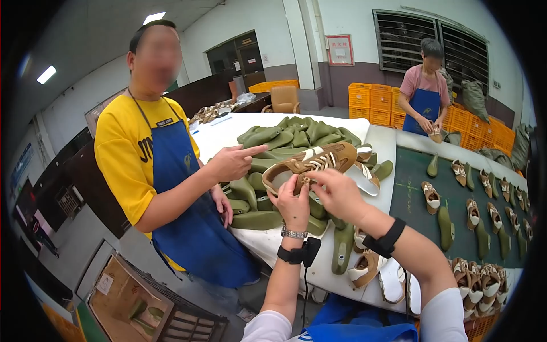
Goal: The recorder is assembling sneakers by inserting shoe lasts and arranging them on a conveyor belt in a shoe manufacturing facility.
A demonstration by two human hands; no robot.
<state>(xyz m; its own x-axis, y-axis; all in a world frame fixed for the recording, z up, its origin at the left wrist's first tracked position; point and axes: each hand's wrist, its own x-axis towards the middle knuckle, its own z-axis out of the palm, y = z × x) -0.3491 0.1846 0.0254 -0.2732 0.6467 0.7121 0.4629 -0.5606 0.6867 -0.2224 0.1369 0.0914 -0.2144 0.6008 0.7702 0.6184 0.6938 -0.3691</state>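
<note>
A brown and white lace-up sneaker (325,161) lies tilted over the heap of green shoe lasts (307,137). My left hand (293,206) is closed at the sneaker's lower side, fingertips pressed together by its edge. Beside it, my right hand (340,195) pinches with thumb and forefinger, its tips meeting those of the left. Whatever small thing sits between the right fingertips is too hidden to name. Just left of the sneaker, a co-worker's hand (232,164) points a finger toward it.
The co-worker in a blue apron (188,171) stands close on my left at the white table (253,235). On the right, a green conveyor belt (407,194) carries rows of sneakers and lasts. White insoles (392,280) lie near my right forearm. Another person (426,91) handles a shoe beyond.
</note>
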